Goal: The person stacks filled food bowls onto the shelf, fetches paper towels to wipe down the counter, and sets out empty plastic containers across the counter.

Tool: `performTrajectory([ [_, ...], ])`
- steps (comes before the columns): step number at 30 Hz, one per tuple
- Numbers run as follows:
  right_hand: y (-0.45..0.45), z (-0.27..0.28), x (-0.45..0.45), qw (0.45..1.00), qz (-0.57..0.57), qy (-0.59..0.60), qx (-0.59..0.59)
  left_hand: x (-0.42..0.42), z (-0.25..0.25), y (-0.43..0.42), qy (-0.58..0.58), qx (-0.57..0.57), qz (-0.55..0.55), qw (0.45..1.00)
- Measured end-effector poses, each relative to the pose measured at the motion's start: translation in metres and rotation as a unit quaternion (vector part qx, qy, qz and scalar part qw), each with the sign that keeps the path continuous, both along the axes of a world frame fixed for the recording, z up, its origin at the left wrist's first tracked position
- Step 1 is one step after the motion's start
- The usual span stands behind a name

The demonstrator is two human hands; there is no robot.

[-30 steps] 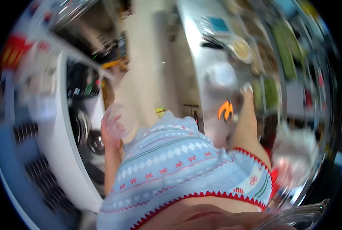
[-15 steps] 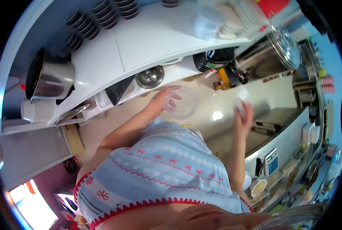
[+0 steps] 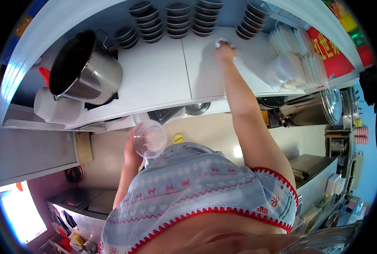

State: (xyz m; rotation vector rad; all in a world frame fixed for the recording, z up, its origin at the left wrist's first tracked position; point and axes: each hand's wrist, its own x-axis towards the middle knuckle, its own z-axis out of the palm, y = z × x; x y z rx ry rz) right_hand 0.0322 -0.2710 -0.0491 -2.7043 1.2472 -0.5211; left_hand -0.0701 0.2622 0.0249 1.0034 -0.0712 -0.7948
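My left hand (image 3: pixel 133 146) is closed around a clear round plastic container (image 3: pixel 150 139), held open side up in front of my apron, over the floor. My right hand (image 3: pixel 226 51) reaches far out onto the white counter (image 3: pixel 154 80), its fingers closed on a white cloth or tissue (image 3: pixel 223 42) pressed near the back edge. Just beyond it stand stacks of dark round containers (image 3: pixel 205 17). To the right of it lie stacked clear lids and tubs (image 3: pixel 292 63).
A large metal pot (image 3: pixel 91 74) and a white tub (image 3: pixel 55 106) stand at the counter's left end. Below the counter edge is a metal lid (image 3: pixel 198 109). A metal work surface (image 3: pixel 313 182) runs along the lower right, and a red sign (image 3: pixel 330 53) is upper right.
My body has turned to face the counter. My right hand has gone from over the floor to the countertop with the white cloth or tissue. My left hand still holds the container.
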Motion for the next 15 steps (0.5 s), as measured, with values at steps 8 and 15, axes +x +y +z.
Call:
performTrajectory([
  [8, 0.293, -0.016, -0.025, 0.859, 0.498, -0.112, -0.024, 0.031, -0.012, 0.023, -0.025, 0.002, 0.019, 0.999],
  [15, 0.234, 0.050, -0.033, 0.788, 0.480, -0.226, 0.312, 0.044, -0.010, 0.035, -0.050, 0.014, 0.011, 0.999],
])
